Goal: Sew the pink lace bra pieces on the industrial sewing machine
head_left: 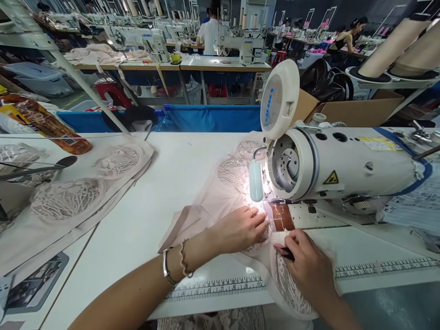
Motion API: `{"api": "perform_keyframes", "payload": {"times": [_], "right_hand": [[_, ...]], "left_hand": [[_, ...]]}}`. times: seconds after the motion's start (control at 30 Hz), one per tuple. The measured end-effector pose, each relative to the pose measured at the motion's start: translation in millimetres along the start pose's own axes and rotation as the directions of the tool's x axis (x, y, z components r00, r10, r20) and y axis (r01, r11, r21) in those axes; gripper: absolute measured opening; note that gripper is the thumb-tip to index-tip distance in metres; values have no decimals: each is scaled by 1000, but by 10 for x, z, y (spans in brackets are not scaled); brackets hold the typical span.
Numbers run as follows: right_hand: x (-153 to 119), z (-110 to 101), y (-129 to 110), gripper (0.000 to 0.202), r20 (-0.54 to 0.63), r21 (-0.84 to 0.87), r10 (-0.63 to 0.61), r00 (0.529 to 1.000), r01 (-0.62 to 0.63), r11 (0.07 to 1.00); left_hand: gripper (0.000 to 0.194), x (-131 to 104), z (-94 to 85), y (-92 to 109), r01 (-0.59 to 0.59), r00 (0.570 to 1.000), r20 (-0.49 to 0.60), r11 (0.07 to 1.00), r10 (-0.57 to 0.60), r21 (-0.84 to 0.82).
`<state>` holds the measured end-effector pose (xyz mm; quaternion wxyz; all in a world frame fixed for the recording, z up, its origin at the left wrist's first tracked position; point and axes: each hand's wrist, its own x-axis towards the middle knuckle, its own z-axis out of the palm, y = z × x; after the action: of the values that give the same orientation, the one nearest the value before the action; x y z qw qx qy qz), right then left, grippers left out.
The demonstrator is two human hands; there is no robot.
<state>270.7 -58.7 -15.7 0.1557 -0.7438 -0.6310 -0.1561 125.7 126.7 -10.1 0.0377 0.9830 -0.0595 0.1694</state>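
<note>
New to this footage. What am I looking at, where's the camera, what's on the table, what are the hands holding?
There is one picture, from a camera worn on a person's head, looking forward and down at their own two hands. No robot is involved.

The white machine on the right is an industrial sewing machine, with its small lamp lit. It stands on a white table that has ruler strips along the near edge.

The left hand lies flat on pale pink lace fabric, pressing it near the needle area. The right hand rests on the same fabric and pinches something small and dark; what it is cannot be told.

A stack of similar lace pieces lies to the left. Behind are more sewing stations with other people at work.
</note>
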Motion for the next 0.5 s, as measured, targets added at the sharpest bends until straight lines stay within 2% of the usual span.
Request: {"api": "perform_keyframes", "payload": {"times": [0.13,0.2,0.23,0.27,0.3,0.37,0.43,0.5], "right_hand": [[133,62,204,38,-60,62,-140,988,144,988],[258,73,336,23,-43,104,-136,990,140,985],[315,71,391,15,6,130,-130,992,128,983],[364,66,431,24,80,154,-129,988,116,981],[406,58,457,41,166,164,-136,977,108,980],[466,43,467,65,319,129,-137,938,100,987],[506,39,443,72,390,65,-117,913,99,993],[541,48,414,74,401,27,-107,910,105,994]], "left_hand": [[28,8,-5,-20,-13,1000,18,1000,13,-11],[28,18,5,-28,0,1000,-5,1000,0,-16],[29,23,11,-31,5,1000,-11,1000,-6,-24],[29,28,14,-33,5,1000,-12,999,-5,-34],[30,33,15,-35,0,1000,-10,999,0,-46],[32,41,9,-38,-22,1000,-3,997,21,-67],[34,46,-6,-38,-27,1000,-5,997,26,-75],[36,46,-21,-37,-12,1000,-10,998,11,-63]]}}
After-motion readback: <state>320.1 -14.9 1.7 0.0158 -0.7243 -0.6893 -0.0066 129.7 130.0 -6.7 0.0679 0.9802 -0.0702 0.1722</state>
